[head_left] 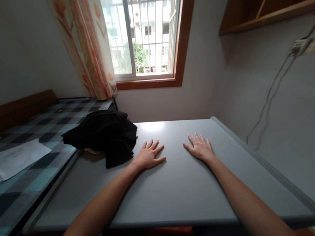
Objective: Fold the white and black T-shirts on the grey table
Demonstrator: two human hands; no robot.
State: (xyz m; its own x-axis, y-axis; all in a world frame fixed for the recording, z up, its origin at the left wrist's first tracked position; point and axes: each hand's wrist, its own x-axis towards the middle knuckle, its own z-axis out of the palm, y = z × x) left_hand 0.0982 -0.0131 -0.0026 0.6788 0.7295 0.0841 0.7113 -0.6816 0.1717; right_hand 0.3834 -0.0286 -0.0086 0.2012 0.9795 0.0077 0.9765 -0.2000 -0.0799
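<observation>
Both hands lie palm down on a grey table [171, 194]. My left hand [148, 155] has its fingers spread and holds nothing; it rests just right of a heap of black cloth [105, 135]. To the right, apart from it, my right hand [199, 147] is also flat with fingers spread and nothing in it. The black cloth lies crumpled over the table's back left corner, reaching toward the bed. A small pale thing shows under the cloth's front edge, too covered to make out.
A bed with a checked cover [38, 127] stands along the left, with white papers [19, 159] on it. Behind the table are a curtain [88, 45] and a barred window [148, 29]. A wooden shelf [275, 15] and a socket with a hanging cable [300, 47] are on the right wall.
</observation>
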